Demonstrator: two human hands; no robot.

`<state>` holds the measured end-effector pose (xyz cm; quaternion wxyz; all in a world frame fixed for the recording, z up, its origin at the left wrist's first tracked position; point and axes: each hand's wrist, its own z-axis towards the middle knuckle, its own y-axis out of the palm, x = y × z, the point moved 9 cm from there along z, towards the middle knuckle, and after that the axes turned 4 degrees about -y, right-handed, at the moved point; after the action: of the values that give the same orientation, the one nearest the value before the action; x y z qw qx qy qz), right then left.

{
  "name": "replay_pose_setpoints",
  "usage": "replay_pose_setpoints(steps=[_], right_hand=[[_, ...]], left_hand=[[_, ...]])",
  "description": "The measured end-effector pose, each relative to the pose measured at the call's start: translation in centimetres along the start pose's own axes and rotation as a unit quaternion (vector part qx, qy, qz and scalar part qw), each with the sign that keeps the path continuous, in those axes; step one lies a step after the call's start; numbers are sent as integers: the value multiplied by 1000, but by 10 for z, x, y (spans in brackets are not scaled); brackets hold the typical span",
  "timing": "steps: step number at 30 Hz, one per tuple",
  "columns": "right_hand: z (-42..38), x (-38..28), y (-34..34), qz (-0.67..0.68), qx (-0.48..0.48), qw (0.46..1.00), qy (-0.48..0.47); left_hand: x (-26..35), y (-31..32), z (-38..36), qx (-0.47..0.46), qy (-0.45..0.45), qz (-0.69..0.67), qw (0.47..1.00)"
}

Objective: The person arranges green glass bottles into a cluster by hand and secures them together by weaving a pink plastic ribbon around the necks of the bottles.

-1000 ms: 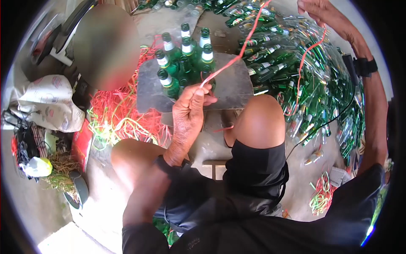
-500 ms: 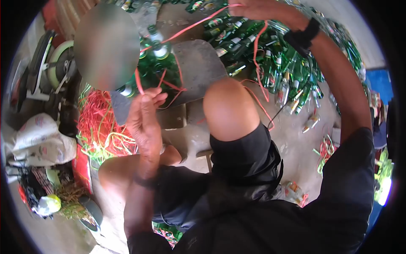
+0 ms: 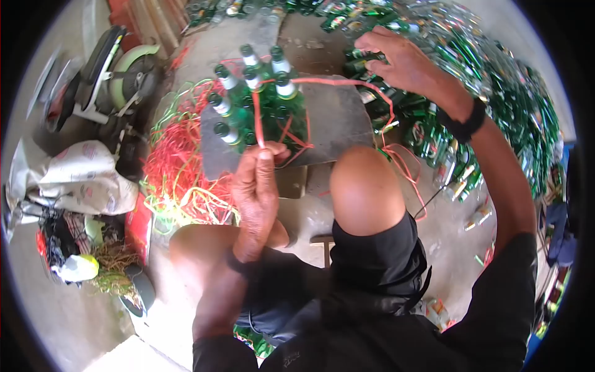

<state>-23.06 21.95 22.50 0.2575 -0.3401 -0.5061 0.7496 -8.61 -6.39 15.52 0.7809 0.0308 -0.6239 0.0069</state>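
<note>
Several green glass bottles (image 3: pixel 286 88) stand upright in a bunch on a dark grey slab, with red plastic strap (image 3: pixel 258 118) running around and across them. My left hand (image 3: pixel 257 177) is closed, pinching the strap between thumb and fingers at the near side of the bunch. To the right, my right hand (image 3: pixel 403 65) is raised, thumb and fingers apart, and holds nothing. The loose length of strap passes just below it, then hangs in loops beside my knee.
A tangle of red and green strips (image 3: pixel 180 164) lies left of the slab (image 3: pixel 338 118). A large heap of bottles (image 3: pixel 455 93) covers the floor at the right and back. White sacks (image 3: pixel 87 177) and a wheeled machine (image 3: pixel 114 80) stand at the far left.
My right hand has come down and let go of the strap, which now sags to the right of the bottles. The left hand keeps its pinch. The view has shifted, showing the whole bunch.
</note>
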Motion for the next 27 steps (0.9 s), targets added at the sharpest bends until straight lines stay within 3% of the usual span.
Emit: replay_pose_setpoints(steps=[1, 3, 7, 12, 13, 15, 17, 20, 24, 27], right_hand=[[5, -20, -9, 68, 74, 994, -51], [20, -78, -21, 61, 94, 987, -111], [44, -151, -6, 76, 114, 971, -196], [68, -171, 33, 95, 80, 940, -316], [70, -170, 35, 99, 77, 938, -323], [80, -162, 52, 110, -38, 954, -275], [84, -160, 45, 177, -15, 943, -280], [93, -145, 44, 215, -90, 946, -225], [106, -143, 27, 208, -156, 954, -152], [119, -146, 18, 143, -159, 957, -196]], left_hand=[[3, 3, 0, -5, 2, 14, 1000], [5, 5, 1, -4, 5, 29, 1000], [10, 7, 4, -6, 16, 16, 1000], [12, 6, 5, -7, 11, 12, 1000], [11, 7, 5, -8, 10, 7, 1000], [15, 5, 4, -1, 28, -3, 1000], [8, 4, 1, 10, -19, -23, 1000], [-4, 2, 1, 23, -48, -76, 996], [-10, -3, -2, 30, -92, -94, 991], [-10, -3, -3, 43, -95, -110, 989]])
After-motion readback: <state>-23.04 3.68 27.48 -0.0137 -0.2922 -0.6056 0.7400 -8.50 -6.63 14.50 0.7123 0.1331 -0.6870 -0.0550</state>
